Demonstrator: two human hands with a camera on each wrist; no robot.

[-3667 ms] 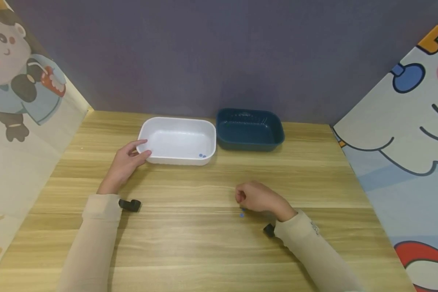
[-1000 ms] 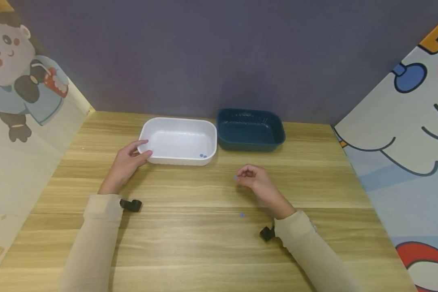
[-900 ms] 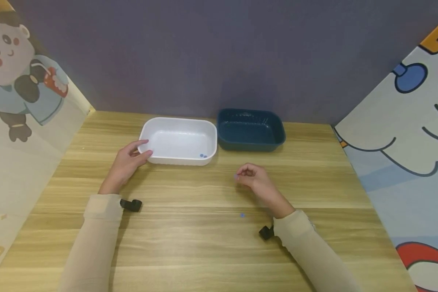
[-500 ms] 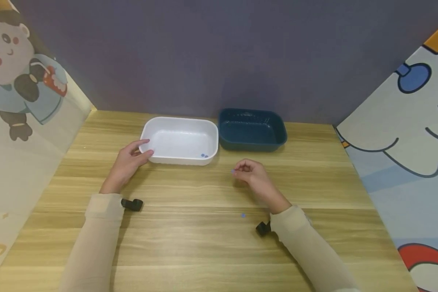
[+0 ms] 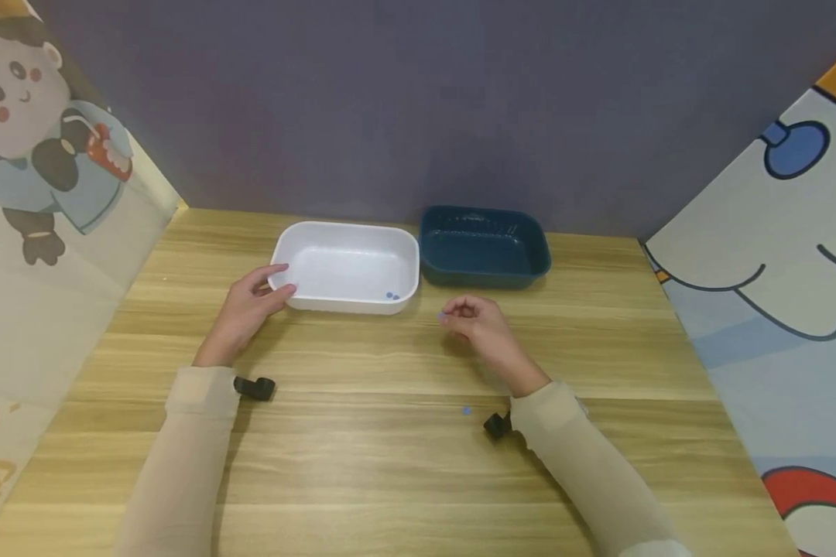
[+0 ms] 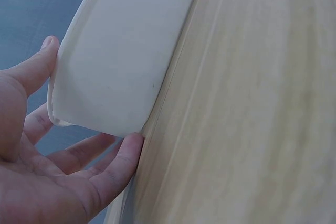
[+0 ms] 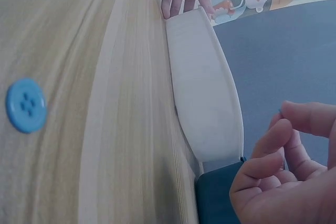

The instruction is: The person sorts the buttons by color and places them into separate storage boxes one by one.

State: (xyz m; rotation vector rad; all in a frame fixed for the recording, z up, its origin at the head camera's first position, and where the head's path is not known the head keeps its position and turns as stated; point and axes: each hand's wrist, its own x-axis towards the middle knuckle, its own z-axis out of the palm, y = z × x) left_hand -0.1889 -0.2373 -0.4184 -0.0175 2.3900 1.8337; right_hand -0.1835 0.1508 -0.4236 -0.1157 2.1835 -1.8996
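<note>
My right hand [image 5: 486, 333] pinches a small blue button [image 5: 441, 315] between thumb and index finger, above the table just in front of the trays. Only a sliver of that button shows in the right wrist view. Another blue button [image 7: 26, 106], round with holes, lies flat on the table nearer to me. Two blue buttons [image 5: 389, 295] rest in the near right corner of the white plastic tray [image 5: 344, 305]. At its left end, my left hand [image 5: 244, 311] holds that tray with the thumb and fingers spread along the rim and wall.
A dark teal tray [image 5: 484, 279] stands right beside the white one, against the grey back panel [image 5: 390, 108]. Panels with cartoon prints border the wooden table [image 5: 348, 472] on the left and right.
My right hand has picked up one of the two buttons from the table and carried it forward and slightly left toward the white tray. My left hand stays at the tray.
</note>
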